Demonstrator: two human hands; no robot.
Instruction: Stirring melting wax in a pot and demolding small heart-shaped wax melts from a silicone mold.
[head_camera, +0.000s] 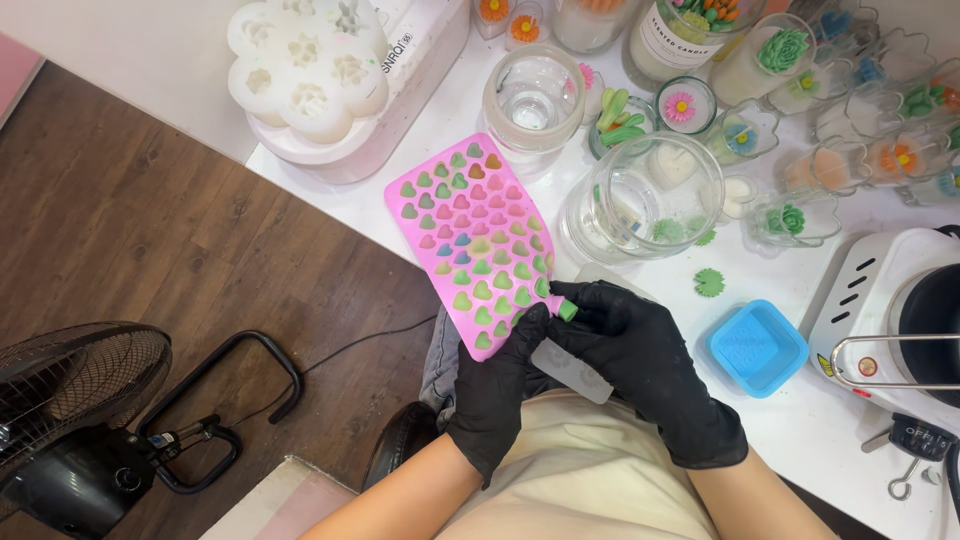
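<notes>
Between both gloved hands, the left hand (497, 388) grips the pink heart mold (472, 243) from below while the right hand (640, 365) pinches a small green wax heart (567, 310) at its edge; beyond stands a glass jar (650, 195) on the desk (760, 420).

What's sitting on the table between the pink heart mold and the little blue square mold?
In the head view, the right hand in a black glove lies between the pink silicone heart mold and the blue square silicone mold.
</notes>
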